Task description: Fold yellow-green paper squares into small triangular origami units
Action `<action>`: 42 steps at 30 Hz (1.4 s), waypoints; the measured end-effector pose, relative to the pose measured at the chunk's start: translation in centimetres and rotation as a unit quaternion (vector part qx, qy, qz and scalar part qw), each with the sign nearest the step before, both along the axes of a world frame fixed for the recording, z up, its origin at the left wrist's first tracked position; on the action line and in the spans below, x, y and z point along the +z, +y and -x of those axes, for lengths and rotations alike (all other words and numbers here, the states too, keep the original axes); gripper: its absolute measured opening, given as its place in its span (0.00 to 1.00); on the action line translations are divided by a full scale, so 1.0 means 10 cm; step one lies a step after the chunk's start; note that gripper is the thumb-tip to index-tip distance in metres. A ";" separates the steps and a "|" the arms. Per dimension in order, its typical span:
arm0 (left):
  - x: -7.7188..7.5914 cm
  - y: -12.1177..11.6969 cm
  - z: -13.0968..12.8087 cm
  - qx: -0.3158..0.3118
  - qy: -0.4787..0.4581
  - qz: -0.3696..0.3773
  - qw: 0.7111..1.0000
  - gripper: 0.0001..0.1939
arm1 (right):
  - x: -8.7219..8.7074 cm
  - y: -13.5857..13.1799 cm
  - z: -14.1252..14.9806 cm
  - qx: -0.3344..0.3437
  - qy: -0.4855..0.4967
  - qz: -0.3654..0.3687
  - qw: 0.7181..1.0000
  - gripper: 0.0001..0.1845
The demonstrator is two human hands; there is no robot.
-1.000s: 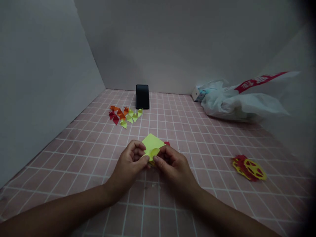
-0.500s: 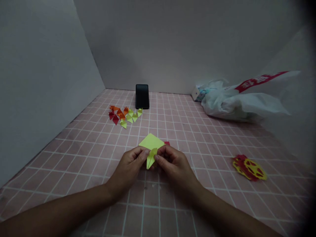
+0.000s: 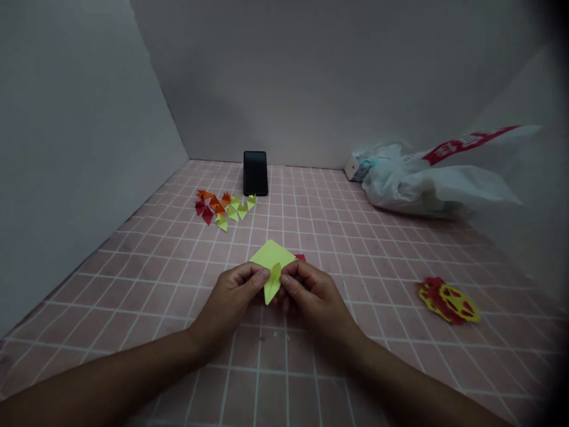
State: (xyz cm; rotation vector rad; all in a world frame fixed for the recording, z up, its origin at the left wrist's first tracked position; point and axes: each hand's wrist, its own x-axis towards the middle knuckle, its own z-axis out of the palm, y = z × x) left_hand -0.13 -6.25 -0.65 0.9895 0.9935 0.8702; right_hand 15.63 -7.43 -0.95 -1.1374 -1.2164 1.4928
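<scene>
Between my two hands, just above the table, is a small folded piece of yellow origami paper (image 3: 272,286), narrow and pointed toward me. My left hand (image 3: 236,295) pinches its left side between thumb and fingers. My right hand (image 3: 311,296) pinches its right side near the upper part, with the lower fingers curled underneath and partly hidden. Behind the fingertips lies a flat yellow paper sheet (image 3: 272,253), one corner pointing away from me. A bit of red paper (image 3: 301,258) shows at its right, mostly covered.
Several small folded paper pieces (image 3: 217,205) in red, orange and yellow lie at the back left. Behind them a black phone (image 3: 255,173) leans upright. A white plastic bag (image 3: 413,187) and a box (image 3: 355,168) are at the back right. Red and yellow cut-outs (image 3: 450,301) lie at right.
The right fingertips have shifted slightly up along the folded yellow paper, whose upper flap now looks a little more upright. The left hand stays nearly in place.
</scene>
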 end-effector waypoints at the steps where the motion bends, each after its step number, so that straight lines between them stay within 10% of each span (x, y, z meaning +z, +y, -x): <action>1: 0.00 0.00 0.00 0.000 -0.001 0.003 1.000 0.12 | 0.00 0.00 0.00 0.000 0.003 0.003 1.000 0.10; 42: 0.00 0.00 0.02 -0.015 0.092 -0.087 0.992 0.13 | -0.04 -0.01 0.00 0.016 0.005 -0.006 1.000 0.09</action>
